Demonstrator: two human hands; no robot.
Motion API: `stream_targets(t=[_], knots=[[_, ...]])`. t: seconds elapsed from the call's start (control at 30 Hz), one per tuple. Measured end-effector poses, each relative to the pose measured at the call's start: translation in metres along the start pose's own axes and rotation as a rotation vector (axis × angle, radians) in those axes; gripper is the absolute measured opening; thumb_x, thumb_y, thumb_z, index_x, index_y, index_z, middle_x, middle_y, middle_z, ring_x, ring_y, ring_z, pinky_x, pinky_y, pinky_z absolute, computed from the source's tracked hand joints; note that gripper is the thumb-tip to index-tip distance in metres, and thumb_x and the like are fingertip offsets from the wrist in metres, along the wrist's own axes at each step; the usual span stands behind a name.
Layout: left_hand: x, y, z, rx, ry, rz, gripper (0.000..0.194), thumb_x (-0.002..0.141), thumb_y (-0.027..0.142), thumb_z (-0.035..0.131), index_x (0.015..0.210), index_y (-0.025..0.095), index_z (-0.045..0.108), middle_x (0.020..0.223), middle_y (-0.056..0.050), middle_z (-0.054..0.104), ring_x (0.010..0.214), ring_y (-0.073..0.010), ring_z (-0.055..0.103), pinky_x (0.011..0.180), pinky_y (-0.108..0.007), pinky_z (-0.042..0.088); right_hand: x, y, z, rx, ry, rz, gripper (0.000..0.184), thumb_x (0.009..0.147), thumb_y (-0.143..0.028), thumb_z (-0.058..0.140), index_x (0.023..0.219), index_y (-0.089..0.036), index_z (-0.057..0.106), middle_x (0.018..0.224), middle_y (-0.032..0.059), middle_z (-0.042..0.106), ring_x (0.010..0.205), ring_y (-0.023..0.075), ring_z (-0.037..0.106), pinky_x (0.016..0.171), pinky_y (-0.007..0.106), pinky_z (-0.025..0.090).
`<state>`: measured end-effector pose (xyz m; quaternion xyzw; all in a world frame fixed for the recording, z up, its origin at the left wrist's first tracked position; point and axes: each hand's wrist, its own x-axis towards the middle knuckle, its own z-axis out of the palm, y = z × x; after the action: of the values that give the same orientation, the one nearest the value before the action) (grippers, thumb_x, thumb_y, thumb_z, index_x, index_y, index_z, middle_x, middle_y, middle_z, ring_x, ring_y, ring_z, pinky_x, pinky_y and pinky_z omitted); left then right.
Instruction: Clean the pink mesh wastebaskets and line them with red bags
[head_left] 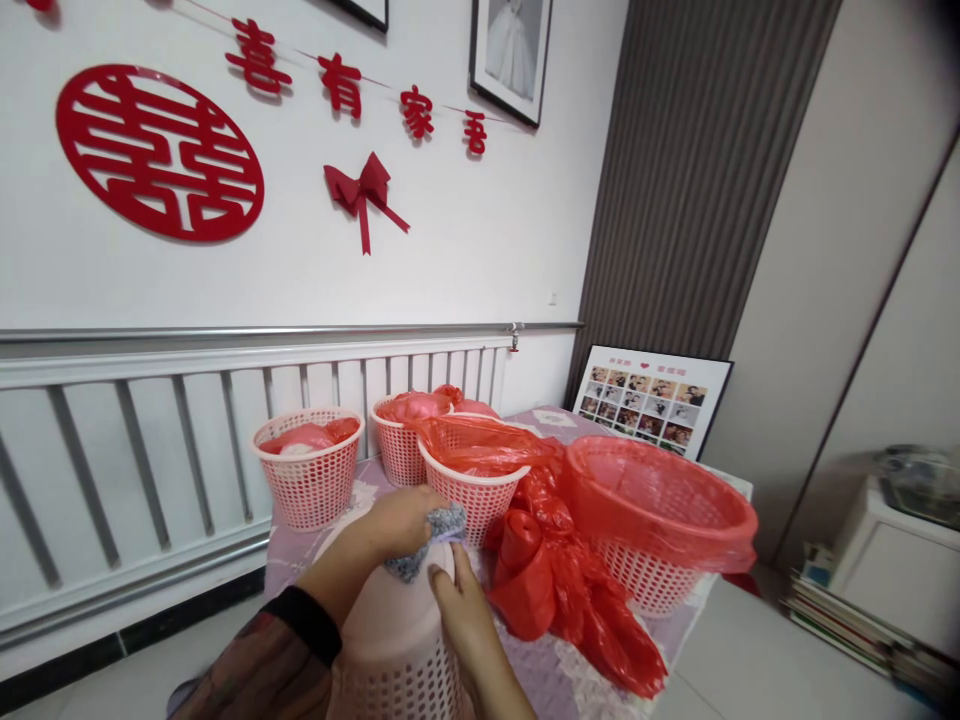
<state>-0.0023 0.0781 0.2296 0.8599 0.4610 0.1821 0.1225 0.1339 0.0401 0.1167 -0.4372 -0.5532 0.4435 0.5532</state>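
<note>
A pale pink perforated plastic basket (394,625) is tilted close to me, its narrower solid end upward. My left hand (405,520), coming from a black-cuffed sleeve, is closed around a grey speckled cleaning cloth (409,567) and presses it on that end of the basket. Opposite, my right hand (457,590) grips the basket's side near the cloth, thumb on top. Just beyond stands another pink basket (476,500) with a red plastic bag (480,445) over its rim. Crumpled red bags (559,585) lie to the right of my hands.
A large basket (645,570) lined with red plastic stands on the right of the cloth-covered table (536,670). Two smaller baskets (311,490) (405,455) hold red bags at the back. Behind are a white radiator (150,430) and a leaning photo board (652,400).
</note>
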Motion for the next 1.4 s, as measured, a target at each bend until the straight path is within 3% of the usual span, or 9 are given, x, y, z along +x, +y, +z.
stream_targets(t=[0.2, 0.4, 0.6, 0.77, 0.9, 1.0, 1.17, 1.4], knots=[[-0.020, -0.038, -0.018, 0.093, 0.064, -0.201, 0.047, 0.076, 0.015, 0.047, 0.118, 0.027, 0.064, 0.124, -0.007, 0.067, 0.114, -0.0268, 0.060, 0.099, -0.041, 0.044, 0.000, -0.006, -0.003, -0.024, -0.015, 0.129, 0.069, 0.074, -0.032, 0.060, 0.140, -0.016, 0.047, 0.146, 0.0102, 0.048, 0.136, 0.0260, 0.042, 0.115, 0.041, 0.027], [-0.067, -0.053, -0.029, 0.121, 0.132, -0.335, 0.048, 0.074, 0.012, 0.046, 0.118, 0.024, 0.061, 0.126, -0.006, 0.065, 0.119, -0.0240, 0.057, 0.105, -0.038, 0.041, -0.003, -0.013, -0.004, 0.020, -0.019, 0.121, 0.064, 0.074, -0.034, 0.062, 0.136, -0.019, 0.053, 0.143, 0.0084, 0.052, 0.136, 0.0268, 0.041, 0.115, 0.039, 0.028], [-0.122, -0.032, -0.012, 0.148, 0.200, -0.407, 0.057, 0.075, 0.009, 0.041, 0.130, 0.014, 0.054, 0.135, -0.012, 0.057, 0.127, -0.0239, 0.050, 0.111, -0.040, 0.035, -0.006, -0.012, -0.002, 0.034, -0.010, 0.088, 0.061, 0.076, -0.037, 0.061, 0.134, -0.022, 0.054, 0.137, 0.0063, 0.057, 0.134, 0.0266, 0.043, 0.113, 0.039, 0.031], [-0.150, 0.014, 0.003, 0.171, 0.158, -0.427, 0.059, 0.074, 0.013, 0.042, 0.131, 0.020, 0.055, 0.138, -0.008, 0.056, 0.127, -0.0249, 0.050, 0.111, -0.044, 0.037, -0.007, -0.011, 0.000, 0.035, -0.007, 0.110, 0.062, 0.077, -0.036, 0.059, 0.137, -0.022, 0.051, 0.141, 0.0065, 0.054, 0.133, 0.0261, 0.045, 0.112, 0.039, 0.031], [-0.150, 0.050, 0.003, 0.149, 0.048, -0.339, 0.062, 0.069, 0.015, 0.046, 0.128, 0.029, 0.059, 0.134, -0.002, 0.059, 0.123, -0.0251, 0.052, 0.107, -0.043, 0.042, -0.006, -0.010, -0.001, 0.028, -0.029, 0.077, 0.063, 0.078, -0.035, 0.058, 0.138, -0.022, 0.050, 0.140, 0.0061, 0.055, 0.133, 0.0259, 0.044, 0.113, 0.038, 0.030], [-0.144, 0.054, 0.000, 0.123, 0.015, -0.233, 0.063, 0.065, 0.013, 0.047, 0.124, 0.031, 0.061, 0.130, -0.001, 0.061, 0.118, -0.0230, 0.055, 0.105, -0.040, 0.043, -0.003, -0.009, -0.002, -0.017, -0.035, 0.069, 0.062, 0.079, -0.034, 0.056, 0.139, -0.019, 0.049, 0.144, 0.0076, 0.051, 0.136, 0.0251, 0.040, 0.115, 0.038, 0.026], [-0.134, 0.022, -0.006, 0.144, 0.101, -0.303, 0.060, 0.065, 0.011, 0.045, 0.120, 0.026, 0.063, 0.127, -0.004, 0.064, 0.119, -0.0222, 0.055, 0.106, -0.039, 0.041, -0.002, -0.008, -0.003, -0.032, -0.059, 0.102, 0.064, 0.082, -0.032, 0.053, 0.143, -0.015, 0.043, 0.150, 0.0109, 0.043, 0.138, 0.0242, 0.037, 0.116, 0.038, 0.024], [-0.103, -0.033, -0.021, 0.253, 0.152, -0.481, 0.052, 0.072, 0.012, 0.045, 0.119, 0.022, 0.061, 0.124, -0.007, 0.064, 0.113, -0.0228, 0.059, 0.100, -0.036, 0.044, -0.005, -0.010, -0.002, -0.010, -0.051, 0.110, 0.063, 0.082, -0.032, 0.054, 0.142, -0.019, 0.044, 0.146, 0.0075, 0.048, 0.138, 0.0242, 0.039, 0.116, 0.038, 0.026]])
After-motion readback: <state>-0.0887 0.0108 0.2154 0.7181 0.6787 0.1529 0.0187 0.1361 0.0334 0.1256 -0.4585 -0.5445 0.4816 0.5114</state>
